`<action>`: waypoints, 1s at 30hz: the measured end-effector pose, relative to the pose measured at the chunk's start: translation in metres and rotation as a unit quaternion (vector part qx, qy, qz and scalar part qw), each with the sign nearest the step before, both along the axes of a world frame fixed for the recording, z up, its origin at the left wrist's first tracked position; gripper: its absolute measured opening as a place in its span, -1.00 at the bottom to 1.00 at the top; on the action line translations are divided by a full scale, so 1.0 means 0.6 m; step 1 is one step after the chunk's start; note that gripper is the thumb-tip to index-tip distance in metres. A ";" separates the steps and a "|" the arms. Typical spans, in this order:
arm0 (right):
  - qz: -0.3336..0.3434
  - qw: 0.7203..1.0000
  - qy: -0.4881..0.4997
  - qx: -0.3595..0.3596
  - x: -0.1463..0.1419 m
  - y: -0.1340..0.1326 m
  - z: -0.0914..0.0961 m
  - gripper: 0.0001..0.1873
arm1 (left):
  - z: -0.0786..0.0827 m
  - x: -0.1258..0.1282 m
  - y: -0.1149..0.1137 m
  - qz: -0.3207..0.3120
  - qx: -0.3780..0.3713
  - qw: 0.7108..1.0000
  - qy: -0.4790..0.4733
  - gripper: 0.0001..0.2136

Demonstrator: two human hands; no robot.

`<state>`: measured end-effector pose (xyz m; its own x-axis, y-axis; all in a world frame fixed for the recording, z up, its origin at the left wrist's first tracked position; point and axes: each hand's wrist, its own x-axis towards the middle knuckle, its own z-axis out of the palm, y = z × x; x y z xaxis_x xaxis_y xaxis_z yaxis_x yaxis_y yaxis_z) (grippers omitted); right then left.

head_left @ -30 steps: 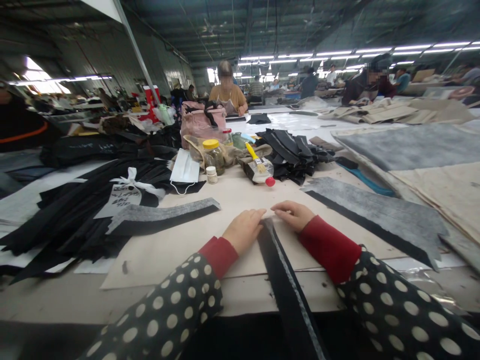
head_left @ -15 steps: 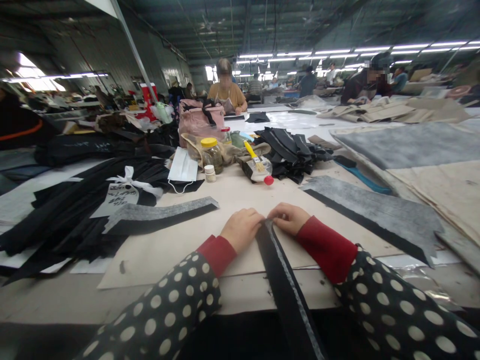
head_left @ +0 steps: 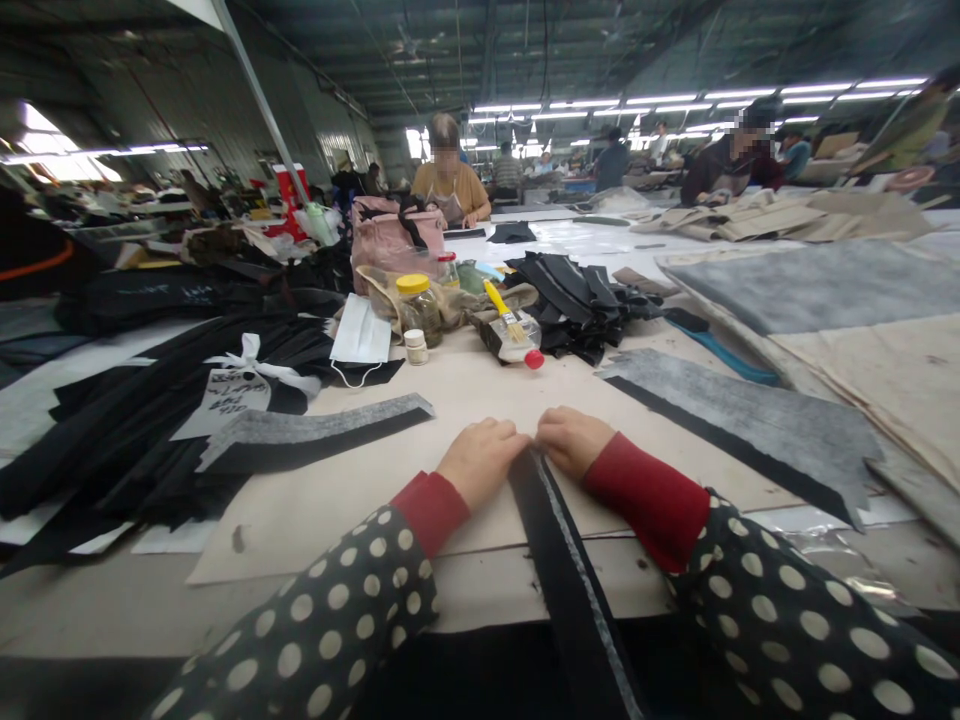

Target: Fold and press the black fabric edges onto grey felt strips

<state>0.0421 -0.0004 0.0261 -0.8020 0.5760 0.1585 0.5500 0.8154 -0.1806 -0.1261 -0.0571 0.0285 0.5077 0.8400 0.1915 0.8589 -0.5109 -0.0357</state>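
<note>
A long black fabric strip point(head_left: 559, 560) with a pale grey line along it runs from my fingers toward me and over the table's front edge. My left hand point(head_left: 484, 460) pinches the far end of the strip from the left. From the right, my right hand point(head_left: 574, 440) has its fingers closed at the same end, close beside the left fingertips. To the left lies a black piece with grey backing point(head_left: 322, 432). A larger grey-backed piece with a black border point(head_left: 750, 420) lies to the right.
Beyond my hands are a yellow-handled brush point(head_left: 504, 310) on a clear red-capped bottle point(head_left: 517, 345), a yellow-lidded jar point(head_left: 418, 308), a small white bottle point(head_left: 415, 347) and a face mask point(head_left: 361, 330). Black fabric point(head_left: 135, 430) is heaped left. Co-workers sit across the table.
My right fingers have curled in more tightly at the strip's end. The whole view has shifted slightly; the strip stays in place between my hands.
</note>
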 end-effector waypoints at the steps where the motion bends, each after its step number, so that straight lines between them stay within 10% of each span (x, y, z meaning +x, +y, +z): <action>1: -0.002 1.000 -0.014 0.002 -0.001 -0.001 0.001 -0.77 | 0.002 0.001 0.000 -0.002 0.001 1.000 0.007 -0.81; 17: -0.129 0.985 0.083 -0.081 0.005 -0.014 -0.020 -0.72 | -0.008 -0.011 0.018 0.017 -0.039 0.988 -0.150 -0.83; 30: -0.116 0.924 0.210 -0.298 0.007 -0.009 -0.019 -0.85 | 0.008 -0.053 0.036 0.045 -0.229 0.904 -0.358 -0.75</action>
